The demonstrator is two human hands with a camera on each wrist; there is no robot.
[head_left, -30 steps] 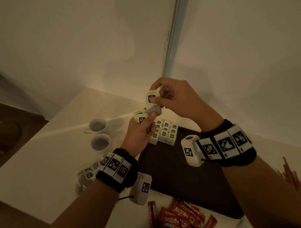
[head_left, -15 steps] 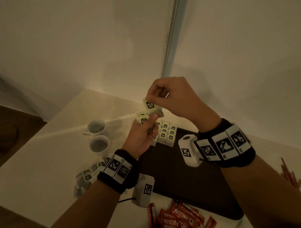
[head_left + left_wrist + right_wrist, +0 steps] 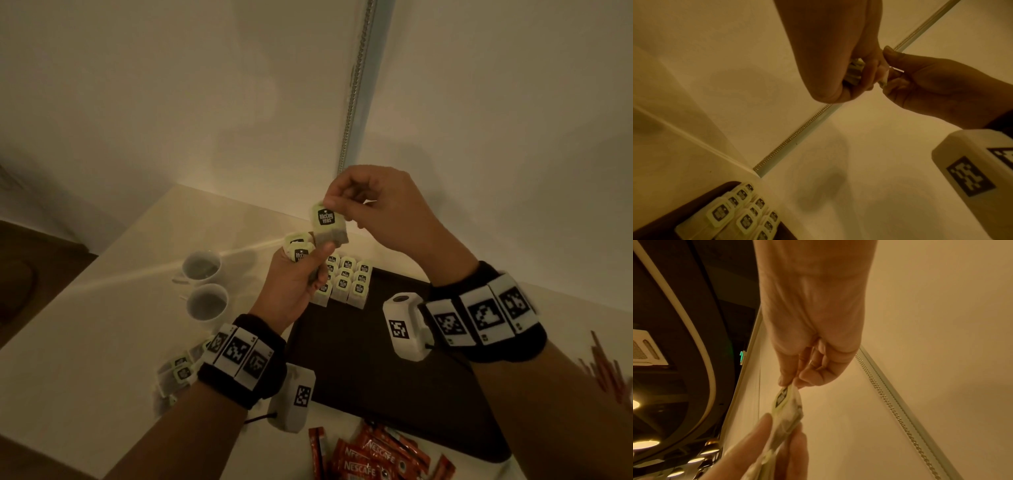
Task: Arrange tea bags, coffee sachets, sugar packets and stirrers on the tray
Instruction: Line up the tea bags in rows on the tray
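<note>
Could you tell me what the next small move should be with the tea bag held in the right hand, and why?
Probably draw it free and lower it beside the rows. The right hand pinches the top of one tea bag; the left hand's thumb touches its lower edge. The tea bag rows fill only the tray's far-left corner.

Two white cups [image 3: 201, 268] [image 3: 207, 302] are seen standing side by side on the pale table [image 3: 85, 342], near its left edge. Pale walls rise behind the table, and a thin vertical rail with a beaded chain [image 3: 356, 85] is set where they meet. In the right wrist view, a dark ceiling with a curved light strip [image 3: 694, 331], round lamps [image 3: 645, 443] and a white vent [image 3: 645, 348] is shown.
</note>
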